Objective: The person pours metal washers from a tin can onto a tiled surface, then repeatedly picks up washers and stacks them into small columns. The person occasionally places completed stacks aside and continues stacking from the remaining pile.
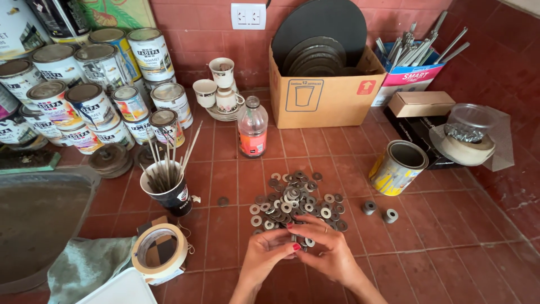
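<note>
Two hands meet at the near edge of the counter [450, 236], a surface of red-brown tiles with pale joints. Left hand [269, 250] and right hand [329, 247] press fingertips together around small washers [309, 242], pinching them; how many they hold cannot be told. Just beyond the fingers lies the washer pile [295, 200], grey and silver rings heaped loosely near the counter's middle. Right of it two short metal sleeves [379, 211] stand on bare tile, with open room toward the near right corner. Left of the hands sit a tape roll [160, 253], a green cloth [84, 264] and a dark cup [169, 194] of thin sticks. Farther on, an open yellow tin [398, 167] tilts at the right, and a clear bottle [252, 128] with an orange label stands centre. White-labelled cans [84, 84] crowd the far left corner. A brown cardboard box [323, 93] of dark discs rests against the red brick wall [197, 28], below a white socket [248, 16].
</note>
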